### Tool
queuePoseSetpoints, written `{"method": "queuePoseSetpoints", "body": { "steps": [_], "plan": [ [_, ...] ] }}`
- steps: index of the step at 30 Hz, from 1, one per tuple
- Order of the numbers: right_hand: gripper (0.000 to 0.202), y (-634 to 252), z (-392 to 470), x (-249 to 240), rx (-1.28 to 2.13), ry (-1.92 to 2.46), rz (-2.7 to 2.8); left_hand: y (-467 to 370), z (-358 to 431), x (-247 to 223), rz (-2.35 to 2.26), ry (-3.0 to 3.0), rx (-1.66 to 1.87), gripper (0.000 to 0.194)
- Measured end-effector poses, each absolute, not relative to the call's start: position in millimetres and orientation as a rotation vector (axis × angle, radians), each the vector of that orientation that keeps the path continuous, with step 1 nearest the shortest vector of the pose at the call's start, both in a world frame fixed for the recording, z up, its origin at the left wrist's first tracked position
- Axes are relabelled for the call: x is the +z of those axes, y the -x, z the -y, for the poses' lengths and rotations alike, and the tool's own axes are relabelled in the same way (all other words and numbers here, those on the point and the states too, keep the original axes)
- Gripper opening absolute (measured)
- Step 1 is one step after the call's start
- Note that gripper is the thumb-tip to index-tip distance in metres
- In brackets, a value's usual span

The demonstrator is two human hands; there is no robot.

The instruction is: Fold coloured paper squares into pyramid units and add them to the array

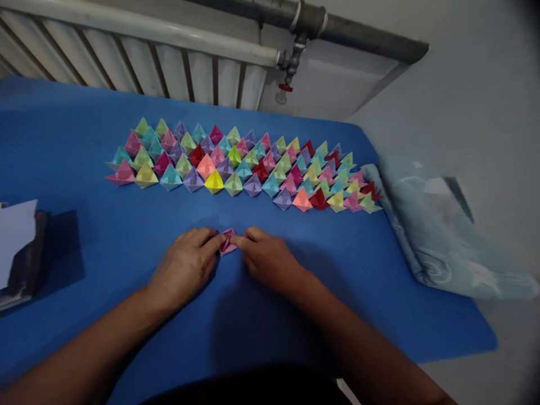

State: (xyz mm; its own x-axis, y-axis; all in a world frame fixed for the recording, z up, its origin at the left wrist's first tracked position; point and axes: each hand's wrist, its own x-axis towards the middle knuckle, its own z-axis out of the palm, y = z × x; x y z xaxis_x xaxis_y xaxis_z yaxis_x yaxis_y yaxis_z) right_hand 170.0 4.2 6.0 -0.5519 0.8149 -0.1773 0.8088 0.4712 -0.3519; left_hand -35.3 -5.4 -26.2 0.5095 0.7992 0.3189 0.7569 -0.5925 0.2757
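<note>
A small pink folded paper boat (228,243) is between my two hands, just above or on the blue surface. My left hand (189,259) pinches its left side between thumb and fingers. From the right, my right hand (270,256) reaches in with its index finger pressed into the paper's fold, the other fingers curled. Beyond my hands, several rows of colourful folded paper boats (213,183) stand close together across the surface, in pink, green, purple, yellow, red and turquoise.
The blue surface (139,242) spreads around my hands. White papers on a dark stack (21,253) lie at the left edge. A folded pale-blue patterned cloth (439,230) lies at the right. Behind stand a white radiator (169,73) and a pipe with a red-handled valve (286,87).
</note>
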Motion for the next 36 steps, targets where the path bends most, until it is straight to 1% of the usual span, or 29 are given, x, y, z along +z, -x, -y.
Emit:
{"method": "queuePoseSetpoints", "body": {
  "steps": [8, 12, 16, 20, 29, 33, 36],
  "plan": [
    [0.039, -162.9, -4.3, 6.3, 0.536, 1.531, 2.757, 24.1, 2.6, -25.0, -1.459, -2.641, 0.442, 0.038],
    [0.036, -164.8, -5.3, 8.6, 0.593, 1.538, 2.720, 30.4, 0.4, -27.3, -1.379, -2.620, 0.565, 0.036],
    [0.037, -172.8, -5.2, 8.9, 0.688, 1.432, 2.622, 41.8, 0.5, -25.5, -1.272, -2.613, 0.674, 0.033],
    [0.038, -178.1, -4.2, 6.7, 0.724, 1.364, 2.584, 45.2, -0.2, -22.1, -1.237, -2.646, 0.641, 0.031],
    [0.035, -172.2, -5.0, 2.6, 0.590, 1.371, 2.707, 42.0, -0.5, -21.7, -1.196, -2.720, 0.599, 0.034],
    [0.033, -171.9, -6.6, 6.8, 0.621, 1.398, 2.716, 44.7, -2.0, -20.4, -1.173, -2.679, 0.590, 0.032],
    [0.036, -173.8, -6.7, 7.3, 0.655, 1.402, 2.672, 45.7, -1.0, -22.7, -1.192, -2.647, 0.620, 0.032]
  ]
}}
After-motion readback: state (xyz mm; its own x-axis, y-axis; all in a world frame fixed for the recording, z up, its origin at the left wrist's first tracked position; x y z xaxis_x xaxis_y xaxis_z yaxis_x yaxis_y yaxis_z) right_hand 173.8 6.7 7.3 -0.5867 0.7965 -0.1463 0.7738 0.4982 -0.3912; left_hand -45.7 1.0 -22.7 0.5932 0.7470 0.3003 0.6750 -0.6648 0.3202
